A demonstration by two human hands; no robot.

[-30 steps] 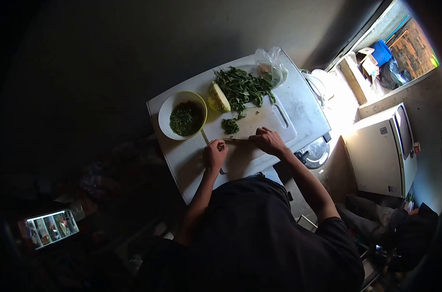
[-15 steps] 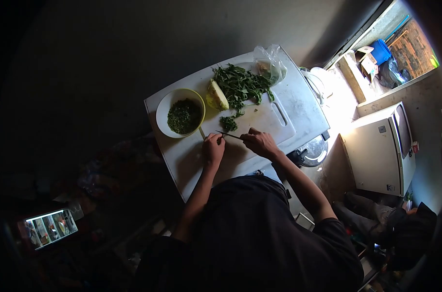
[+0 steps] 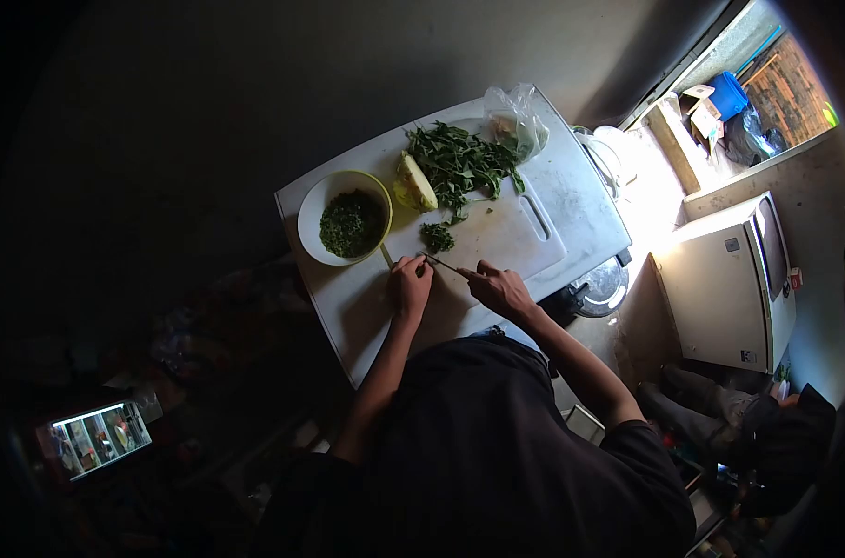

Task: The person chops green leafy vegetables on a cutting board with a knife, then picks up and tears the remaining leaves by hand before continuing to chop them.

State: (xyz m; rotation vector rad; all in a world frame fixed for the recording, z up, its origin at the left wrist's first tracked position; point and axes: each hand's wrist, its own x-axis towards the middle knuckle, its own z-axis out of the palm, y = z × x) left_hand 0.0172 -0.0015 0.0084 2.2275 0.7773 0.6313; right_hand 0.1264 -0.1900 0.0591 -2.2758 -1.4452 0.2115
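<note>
My right hand (image 3: 499, 290) is closed around a knife (image 3: 444, 264), its blade pointing left over the near edge of the white cutting board (image 3: 511, 246). The blade's tip meets the fingers of my left hand (image 3: 410, 284), which are curled together at the board's left corner. What they pinch is too small and dark to name. Just beyond the blade lies a small heap of chopped greens (image 3: 436, 237). A bowl (image 3: 308, 209) with a yellow-green rim stands left of the board, holding finely cut greens (image 3: 352, 223).
Whole leafy greens (image 3: 469, 163) cover the board's far side, next to a pale cabbage wedge (image 3: 416, 183). A clear plastic bag (image 3: 526, 130) lies at the table's far corner. On the right are a small fridge (image 3: 715, 288) and a seated person (image 3: 776, 446).
My right hand and the knife have shifted slightly right and toward me, and the blade has tilted more steeply. My left hand stays nearly in place.
</note>
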